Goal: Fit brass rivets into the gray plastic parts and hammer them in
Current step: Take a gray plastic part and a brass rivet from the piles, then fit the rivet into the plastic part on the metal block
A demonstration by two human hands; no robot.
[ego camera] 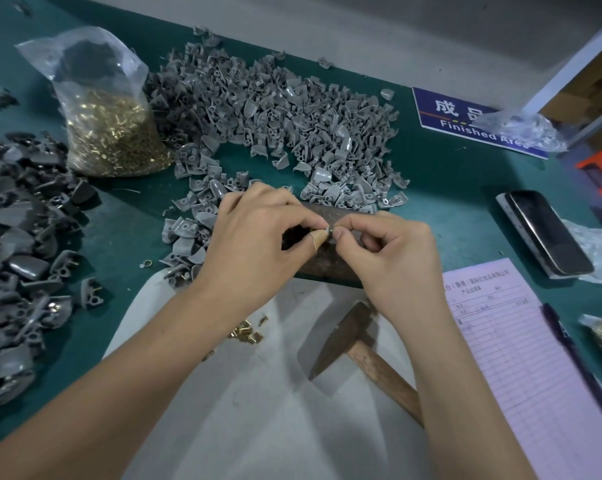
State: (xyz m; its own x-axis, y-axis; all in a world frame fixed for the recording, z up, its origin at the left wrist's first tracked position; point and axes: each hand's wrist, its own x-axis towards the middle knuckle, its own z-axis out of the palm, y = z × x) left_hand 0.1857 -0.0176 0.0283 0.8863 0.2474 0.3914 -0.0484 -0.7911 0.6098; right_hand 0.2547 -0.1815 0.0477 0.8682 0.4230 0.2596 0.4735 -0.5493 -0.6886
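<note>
My left hand and my right hand meet fingertip to fingertip over a dark metal block. Between them they pinch a small gray plastic part, mostly hidden by the fingers; whether a rivet is in it cannot be seen. A few loose brass rivets lie on the white cloth below my left wrist. The hammer with its wooden handle lies on the cloth under my right wrist. A big heap of gray parts spreads behind the block.
A clear bag of brass rivets stands at the back left. Darker gray parts pile up at the left edge. At the right lie a phone, a pink form, a pen and a blue "Finished Area" sign.
</note>
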